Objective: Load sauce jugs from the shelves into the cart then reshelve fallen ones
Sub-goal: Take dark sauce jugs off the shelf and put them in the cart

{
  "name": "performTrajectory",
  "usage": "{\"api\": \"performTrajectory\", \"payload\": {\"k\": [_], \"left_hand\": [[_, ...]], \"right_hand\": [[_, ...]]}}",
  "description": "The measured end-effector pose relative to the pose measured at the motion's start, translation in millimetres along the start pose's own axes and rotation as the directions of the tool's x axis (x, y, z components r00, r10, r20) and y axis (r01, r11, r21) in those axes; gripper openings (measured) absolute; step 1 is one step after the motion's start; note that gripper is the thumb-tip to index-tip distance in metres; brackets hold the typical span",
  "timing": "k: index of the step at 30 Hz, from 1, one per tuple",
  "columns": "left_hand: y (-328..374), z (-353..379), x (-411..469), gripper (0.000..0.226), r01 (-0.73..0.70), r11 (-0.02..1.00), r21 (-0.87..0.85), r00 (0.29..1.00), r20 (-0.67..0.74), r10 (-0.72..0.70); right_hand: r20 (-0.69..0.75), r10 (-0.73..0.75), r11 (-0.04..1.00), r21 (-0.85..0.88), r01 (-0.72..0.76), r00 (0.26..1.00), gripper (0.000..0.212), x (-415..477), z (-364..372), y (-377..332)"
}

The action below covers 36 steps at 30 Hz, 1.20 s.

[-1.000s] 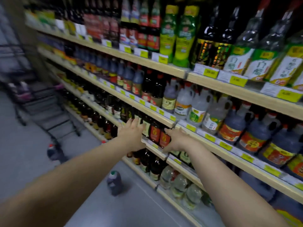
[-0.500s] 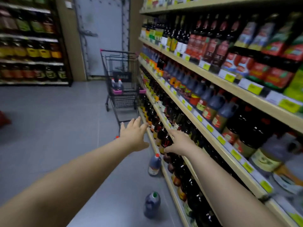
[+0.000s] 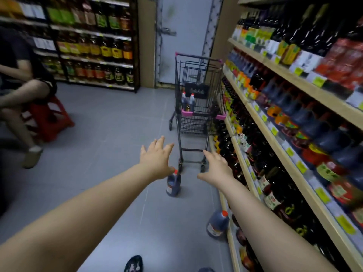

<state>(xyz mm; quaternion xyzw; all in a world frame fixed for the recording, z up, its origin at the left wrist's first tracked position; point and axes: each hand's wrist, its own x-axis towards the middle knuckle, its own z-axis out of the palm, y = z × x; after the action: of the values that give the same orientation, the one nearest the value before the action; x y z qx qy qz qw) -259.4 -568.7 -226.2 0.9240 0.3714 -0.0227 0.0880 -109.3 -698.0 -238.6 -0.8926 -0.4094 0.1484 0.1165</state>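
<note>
A black wire cart point(image 3: 196, 118) with pink trim stands in the aisle ahead, close to the right-hand shelves point(image 3: 294, 122). Two red-capped sauce jugs point(image 3: 188, 102) stand in its basket. One dark jug point(image 3: 173, 184) stands on the floor just below my left hand point(image 3: 157, 156). A second jug point(image 3: 217, 224) lies tilted on the floor against the bottom shelf, under my right forearm. My right hand point(image 3: 216, 167) reaches forward beside the shelf edge. Both hands are open, fingers spread, holding nothing.
Shelves packed with dark sauce bottles and jugs run along the right. A seated person point(image 3: 21, 91) on a red stool point(image 3: 49, 118) is at the left. More shelving point(image 3: 88, 46) and a grey door point(image 3: 184, 36) close the aisle's far end.
The view has swung from facing the shelves to looking down the aisle at the cart. Both hands have come off the shelf bottles and stay open, stretched forward.
</note>
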Motion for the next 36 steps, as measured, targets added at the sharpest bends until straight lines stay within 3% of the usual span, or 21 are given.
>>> {"api": "performTrajectory", "payload": {"k": [10,18,36], "left_hand": [[-94,-45,177,0.086,-0.105,0.993,0.062,0.993,-0.042,0.107],[-110,-51,324,0.086,-0.207,0.978,0.037,0.978,-0.011,0.208],[-146,-48,655,0.087,-0.168,0.983,0.072,0.975,0.158,0.155]], "right_hand": [[-0.052,0.105,0.988,0.116,-0.098,0.993,0.081,174,1,-75],[-0.049,0.195,0.972,0.143,-0.186,0.980,0.083,308,-9,-73],[0.076,0.220,0.967,0.115,-0.228,0.973,0.089,643,-36,-69]]}}
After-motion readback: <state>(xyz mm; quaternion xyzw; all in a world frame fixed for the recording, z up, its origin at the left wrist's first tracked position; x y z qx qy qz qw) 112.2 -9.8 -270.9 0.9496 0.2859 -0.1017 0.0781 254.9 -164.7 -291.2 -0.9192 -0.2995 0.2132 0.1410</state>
